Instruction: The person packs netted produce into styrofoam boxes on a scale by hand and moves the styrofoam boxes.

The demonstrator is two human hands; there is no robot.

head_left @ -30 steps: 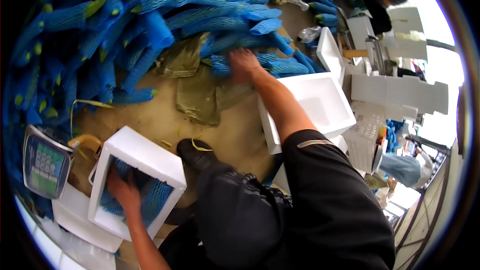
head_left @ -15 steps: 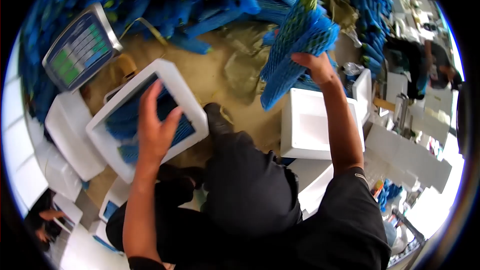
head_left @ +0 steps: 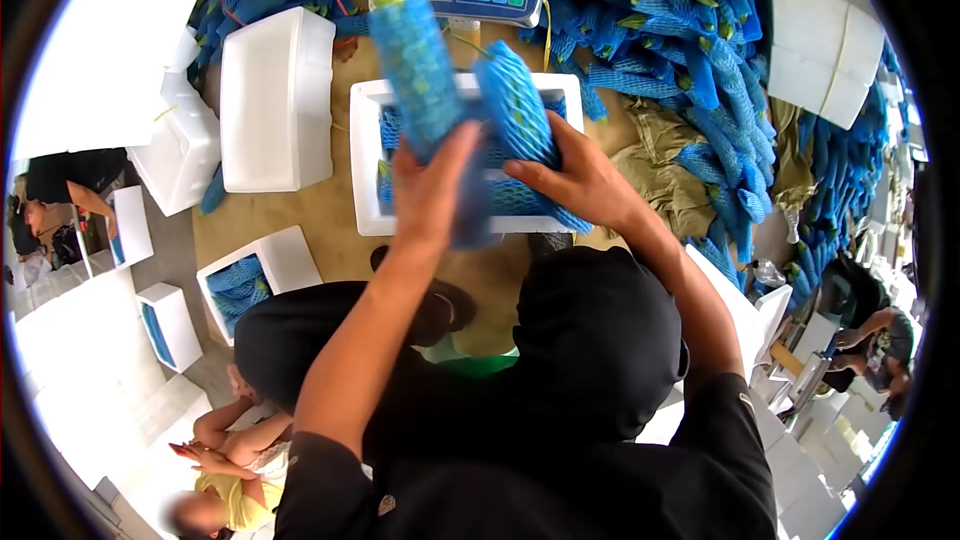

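My left hand is closed around a long green vegetable in a blue foam-net sleeve, slightly blurred, its pale green tip sticking out at the top. Another net-sleeved green vegetable slants down through my right hand, which is wrapped on its lower side. Both are held above a white foam box. Inside the box lie more blue-sleeved vegetables, partly hidden by my hands.
Behind the box stands a digital scale with lit green readouts. Heaped blue-sleeved vegetables fill the far side. White foam boxes stand at left, a smaller one nearer. A seated person is at lower left; others are at both edges.
My view has swung to the right-hand pile's left, centring the box and scale. My right hand came from the right to the box with sleeved vegetables; my left, open before, now grips one.
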